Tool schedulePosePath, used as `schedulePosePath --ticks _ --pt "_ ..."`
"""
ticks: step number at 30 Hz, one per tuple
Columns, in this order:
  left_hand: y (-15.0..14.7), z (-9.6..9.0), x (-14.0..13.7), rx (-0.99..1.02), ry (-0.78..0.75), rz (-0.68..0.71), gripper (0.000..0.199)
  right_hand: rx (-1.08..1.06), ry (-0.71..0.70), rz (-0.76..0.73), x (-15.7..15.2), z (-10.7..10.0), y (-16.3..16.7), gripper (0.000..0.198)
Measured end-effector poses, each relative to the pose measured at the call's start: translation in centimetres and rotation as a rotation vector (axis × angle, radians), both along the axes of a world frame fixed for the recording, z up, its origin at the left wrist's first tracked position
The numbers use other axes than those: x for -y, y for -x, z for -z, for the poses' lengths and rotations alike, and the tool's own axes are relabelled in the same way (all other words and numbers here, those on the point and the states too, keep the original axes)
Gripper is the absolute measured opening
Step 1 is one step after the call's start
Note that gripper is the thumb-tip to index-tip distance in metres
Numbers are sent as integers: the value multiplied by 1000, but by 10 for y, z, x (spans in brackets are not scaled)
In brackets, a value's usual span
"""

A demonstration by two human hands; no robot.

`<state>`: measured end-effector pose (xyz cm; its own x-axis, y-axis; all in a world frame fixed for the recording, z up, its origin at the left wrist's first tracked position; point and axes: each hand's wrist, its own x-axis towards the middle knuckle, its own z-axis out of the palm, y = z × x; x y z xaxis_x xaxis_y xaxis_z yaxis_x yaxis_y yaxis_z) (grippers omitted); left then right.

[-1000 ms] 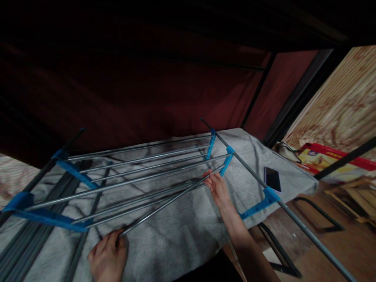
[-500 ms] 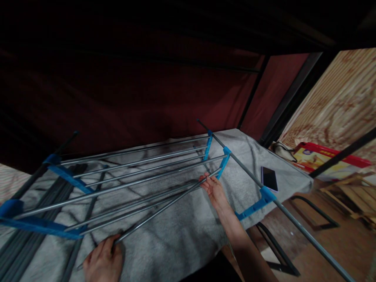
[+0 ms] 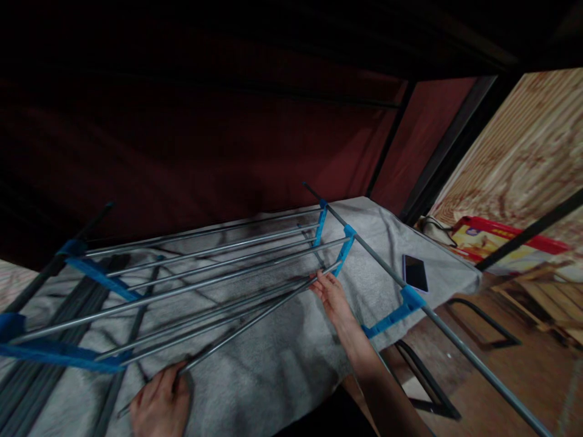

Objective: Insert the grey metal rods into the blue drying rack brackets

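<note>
A slanting grey metal rod [image 3: 248, 332] runs between my two hands. My left hand [image 3: 161, 397] is closed over its lower end, near the front edge of the cloth. With its fingers pinched, my right hand [image 3: 328, 295] grips the other end, close to a blue plastic bracket [image 3: 345, 251]. Several parallel rods span from that side to a blue bracket [image 3: 64, 355] on the left, forming a rack. Behind my right hand, a long grey pole [image 3: 380, 260] passes through the right-hand blue brackets. Whether the held rod's tip sits in the bracket I cannot tell.
A grey cloth [image 3: 273, 376] covers the surface under the rack. A bundle of grey tubes [image 3: 50, 370] lies at the left. A phone [image 3: 415, 273] rests on the right, and past the edge are a red and yellow box [image 3: 505, 237] and black metal frames [image 3: 428, 382].
The view has shifted slightly, moving the rack and phone a little left in the picture. Both hands keep their hold on the rod, nearly unmoved.
</note>
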<state>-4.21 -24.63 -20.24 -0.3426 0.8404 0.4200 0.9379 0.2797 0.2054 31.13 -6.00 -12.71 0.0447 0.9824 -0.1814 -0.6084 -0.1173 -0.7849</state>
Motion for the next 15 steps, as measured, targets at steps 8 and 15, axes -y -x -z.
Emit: schedulePosePath --ticks 8,15 --pt "-1 -3 1 -2 -19 48 43 11 39 18 0 7 -5 40" --pt "-1 0 -1 -14 -64 45 43 12 50 38 -3 2 -7 42"
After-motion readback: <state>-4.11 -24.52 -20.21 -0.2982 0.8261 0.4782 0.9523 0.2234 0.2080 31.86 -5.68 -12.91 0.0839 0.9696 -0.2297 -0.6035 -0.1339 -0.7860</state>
